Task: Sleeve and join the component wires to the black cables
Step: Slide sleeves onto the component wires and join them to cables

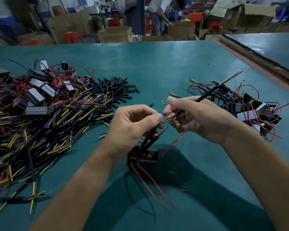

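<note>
The component (142, 156), a small black box, hangs just below the left hand (132, 124); I cannot tell whether it touches the green mat (173, 64). Two of its wires, covered in black sleeves (150, 139), rise into the grip, where the curled thumb and fingers pinch them. Loose red wires (150, 182) trail from the box toward the person.

Just right of that pinch, the right hand (195, 117) holds a black cable (205, 95), fingers curled tightly round it. The cable's near end shows yellow and purple cores that point at the left thumb tip, close to the bare wire ends there. Its far end slants up and away past the right hand.

Just beyond the two hands lies a yellow rubber band (164, 102). Farther out past the left grip sits a pile of loose black tubing (118, 90), and left of it a large heap of cables (40, 130) with more boxes (37, 90) behind. Beyond the right grip lies a smaller pile of wired boxes (250, 110). A short red offcut (184, 191) lies nearer the person.
</note>
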Available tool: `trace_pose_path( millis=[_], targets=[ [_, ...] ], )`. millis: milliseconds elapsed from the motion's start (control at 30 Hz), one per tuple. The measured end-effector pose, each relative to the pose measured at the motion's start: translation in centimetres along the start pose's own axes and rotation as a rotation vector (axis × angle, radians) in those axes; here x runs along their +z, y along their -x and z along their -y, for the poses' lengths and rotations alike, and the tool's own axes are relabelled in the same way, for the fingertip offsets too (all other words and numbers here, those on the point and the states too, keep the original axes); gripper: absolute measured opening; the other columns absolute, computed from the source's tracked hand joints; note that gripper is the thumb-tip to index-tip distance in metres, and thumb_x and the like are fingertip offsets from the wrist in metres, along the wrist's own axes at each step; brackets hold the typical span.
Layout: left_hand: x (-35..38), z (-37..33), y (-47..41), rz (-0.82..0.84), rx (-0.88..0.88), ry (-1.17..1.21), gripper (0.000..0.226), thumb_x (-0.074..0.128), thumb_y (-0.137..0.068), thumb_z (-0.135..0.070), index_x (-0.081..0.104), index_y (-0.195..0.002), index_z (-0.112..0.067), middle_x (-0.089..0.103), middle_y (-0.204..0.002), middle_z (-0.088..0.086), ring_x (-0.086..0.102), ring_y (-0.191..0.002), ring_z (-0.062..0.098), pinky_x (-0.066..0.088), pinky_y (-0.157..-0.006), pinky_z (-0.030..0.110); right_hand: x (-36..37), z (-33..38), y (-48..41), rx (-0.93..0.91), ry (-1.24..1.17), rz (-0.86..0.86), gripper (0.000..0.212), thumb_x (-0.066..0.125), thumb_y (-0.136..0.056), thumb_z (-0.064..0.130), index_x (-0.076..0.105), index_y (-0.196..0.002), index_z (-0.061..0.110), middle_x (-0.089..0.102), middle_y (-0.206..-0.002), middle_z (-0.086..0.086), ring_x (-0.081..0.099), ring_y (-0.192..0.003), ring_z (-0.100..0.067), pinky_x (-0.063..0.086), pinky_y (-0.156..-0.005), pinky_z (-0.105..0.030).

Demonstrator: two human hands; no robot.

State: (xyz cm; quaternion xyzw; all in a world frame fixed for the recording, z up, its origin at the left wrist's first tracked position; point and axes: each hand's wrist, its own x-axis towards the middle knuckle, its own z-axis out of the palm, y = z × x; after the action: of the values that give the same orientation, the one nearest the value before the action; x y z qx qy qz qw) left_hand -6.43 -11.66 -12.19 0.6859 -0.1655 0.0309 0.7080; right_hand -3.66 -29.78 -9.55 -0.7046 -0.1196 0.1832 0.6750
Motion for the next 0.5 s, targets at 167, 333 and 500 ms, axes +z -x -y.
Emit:
trace_pose_path(
  millis=[167, 333, 500],
  targets=[
    [-0.71, -0.35, 0.12, 0.163, -0.14, 0.043, 0.009, 0.073, -0.073, -0.029, 0.073, -0.07, -0.02, 0.071, -0.07, 0.001, 0.062, -0.06, 0.013, 0.052, -0.062, 0.028, -0.13, 0.23, 0.22, -0.083, 0.034, 0.041, 0.03, 0.061, -0.077, 0.043, 0.068, -0.072, 0.015, 0.06, -0.065, -0.001, 0.052, -0.055, -0.014, 0.041, -0.055, -0.024],
    [-0.95, -0.61, 0.17, 0.226, -0.259, 0.056, 0.008, 0.077, -0.067, -0.029, 0.073, -0.07, -0.023, 0.074, -0.074, 0.002, 0.065, -0.066, 0.012, 0.047, -0.074, 0.034, 0.27, 0.2, 0.24, -0.198, 0.083, -0.012, 0.031, 0.059, -0.079, 0.041, 0.067, -0.074, 0.012, 0.061, -0.064, -0.002, 0.051, -0.057, -0.015, 0.044, -0.053, -0.024],
    [-0.98, -0.9, 0.07, 0.244, -0.33, 0.152, 0.016, 0.065, -0.08, -0.021, 0.074, -0.067, -0.019, 0.071, -0.069, 0.001, 0.064, -0.061, 0.01, 0.053, -0.06, 0.021, 0.76, 0.31, 0.43, -0.298, 0.08, -0.027, 0.029, 0.059, -0.083, 0.036, 0.066, -0.073, 0.009, 0.062, -0.061, -0.002, 0.053, -0.053, -0.013, 0.048, -0.05, -0.022]
  ],
)
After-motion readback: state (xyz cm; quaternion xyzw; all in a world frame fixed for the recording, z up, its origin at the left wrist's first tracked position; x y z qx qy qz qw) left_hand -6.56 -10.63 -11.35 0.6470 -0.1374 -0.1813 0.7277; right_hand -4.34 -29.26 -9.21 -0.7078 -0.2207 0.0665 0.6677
